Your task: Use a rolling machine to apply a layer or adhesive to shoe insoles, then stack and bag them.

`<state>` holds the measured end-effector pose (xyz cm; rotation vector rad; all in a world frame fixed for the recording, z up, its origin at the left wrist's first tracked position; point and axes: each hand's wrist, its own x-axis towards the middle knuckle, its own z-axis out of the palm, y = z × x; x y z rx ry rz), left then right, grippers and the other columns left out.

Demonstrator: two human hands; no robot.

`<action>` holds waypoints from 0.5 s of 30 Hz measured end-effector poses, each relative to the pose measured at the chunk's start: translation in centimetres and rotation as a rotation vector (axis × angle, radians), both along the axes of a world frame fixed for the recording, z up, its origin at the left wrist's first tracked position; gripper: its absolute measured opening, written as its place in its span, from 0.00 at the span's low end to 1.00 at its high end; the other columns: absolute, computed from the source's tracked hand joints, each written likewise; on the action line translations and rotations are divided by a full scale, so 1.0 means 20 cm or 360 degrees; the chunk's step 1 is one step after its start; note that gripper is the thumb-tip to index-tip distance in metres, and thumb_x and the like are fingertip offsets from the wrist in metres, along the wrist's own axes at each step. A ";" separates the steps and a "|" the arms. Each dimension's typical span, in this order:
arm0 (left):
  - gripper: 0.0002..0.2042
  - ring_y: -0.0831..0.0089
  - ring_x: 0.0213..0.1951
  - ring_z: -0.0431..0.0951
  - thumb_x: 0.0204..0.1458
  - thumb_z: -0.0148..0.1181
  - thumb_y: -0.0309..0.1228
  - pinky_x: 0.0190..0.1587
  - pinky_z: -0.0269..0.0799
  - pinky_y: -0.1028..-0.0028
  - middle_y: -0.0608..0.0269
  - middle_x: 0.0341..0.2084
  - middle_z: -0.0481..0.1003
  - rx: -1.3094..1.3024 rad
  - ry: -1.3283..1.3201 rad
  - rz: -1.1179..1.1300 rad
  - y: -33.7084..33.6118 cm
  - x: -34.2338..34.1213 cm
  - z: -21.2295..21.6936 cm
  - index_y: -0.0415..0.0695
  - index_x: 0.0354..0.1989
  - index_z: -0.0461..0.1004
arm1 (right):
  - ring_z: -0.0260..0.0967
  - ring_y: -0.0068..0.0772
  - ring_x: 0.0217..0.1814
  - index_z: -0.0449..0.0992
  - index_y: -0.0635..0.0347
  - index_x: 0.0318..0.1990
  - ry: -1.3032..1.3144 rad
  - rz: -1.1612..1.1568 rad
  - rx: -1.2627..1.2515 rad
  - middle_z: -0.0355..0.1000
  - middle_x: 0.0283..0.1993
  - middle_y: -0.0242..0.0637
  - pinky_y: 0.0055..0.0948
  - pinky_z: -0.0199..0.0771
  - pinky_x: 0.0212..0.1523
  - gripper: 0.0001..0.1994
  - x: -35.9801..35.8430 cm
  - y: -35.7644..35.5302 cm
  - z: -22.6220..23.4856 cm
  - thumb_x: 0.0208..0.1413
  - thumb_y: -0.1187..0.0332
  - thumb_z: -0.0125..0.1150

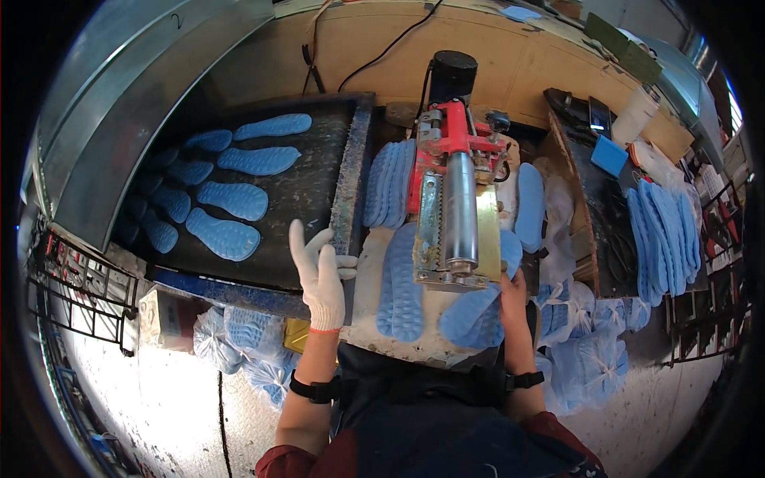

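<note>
My left hand (320, 271) wears a white glove and hovers with fingers spread over the near edge of the dark conveyor belt (307, 191), holding nothing. Several blue shoe soles (225, 233) lie on that belt, the nearest just left of the glove. My right hand (514, 293) is bare and grips a blue sole (476, 316) that sticks out under the front of the red roller machine (456, 199). More blue soles (398, 287) lie on the bench between my two hands.
A stack of blue soles (390, 183) leans left of the machine. Another row of soles (665, 231) stands on the right-hand table. Clear bags of blue soles (590, 350) sit on the floor at right and left (239, 334). A metal hood (135, 88) covers the belt's far left.
</note>
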<state>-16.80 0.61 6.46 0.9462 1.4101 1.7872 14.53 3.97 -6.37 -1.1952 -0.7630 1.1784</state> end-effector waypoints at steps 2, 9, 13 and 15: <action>0.25 0.73 0.30 0.76 0.60 0.41 0.29 0.32 0.73 0.78 0.48 0.51 0.67 -0.0094 0.0068 -0.0087 0.01 0.00 -0.02 0.40 0.66 0.49 | 0.67 0.27 0.47 0.68 0.63 0.51 0.0095 0.0042 -0.0098 0.69 0.49 0.35 0.31 0.66 0.46 0.16 0.04 -0.02 -0.01 0.56 0.69 0.58; 0.25 0.73 0.32 0.76 0.58 0.42 0.26 0.33 0.73 0.77 0.51 0.48 0.69 -0.0088 0.0030 -0.0003 0.01 -0.01 -0.04 0.37 0.65 0.51 | 0.66 0.28 0.50 0.65 0.63 0.57 0.0322 0.0177 -0.0095 0.69 0.50 0.34 0.28 0.64 0.50 0.20 0.02 -0.04 0.05 0.56 0.72 0.55; 0.25 0.71 0.33 0.76 0.58 0.43 0.27 0.35 0.73 0.76 0.51 0.47 0.69 -0.0007 0.0064 0.0034 -0.01 0.01 -0.02 0.36 0.65 0.50 | 0.65 0.27 0.49 0.63 0.64 0.59 0.0348 0.0078 0.0101 0.67 0.52 0.34 0.29 0.64 0.49 0.21 0.04 -0.04 0.20 0.57 0.74 0.53; 0.25 0.70 0.37 0.75 0.58 0.42 0.28 0.38 0.73 0.75 0.50 0.48 0.69 0.0018 -0.0102 0.0052 -0.03 0.05 0.02 0.35 0.65 0.50 | 0.64 0.30 0.47 0.63 0.62 0.61 -0.0374 -0.0011 0.0205 0.67 0.50 0.37 0.30 0.65 0.47 0.22 0.05 -0.03 0.35 0.58 0.76 0.50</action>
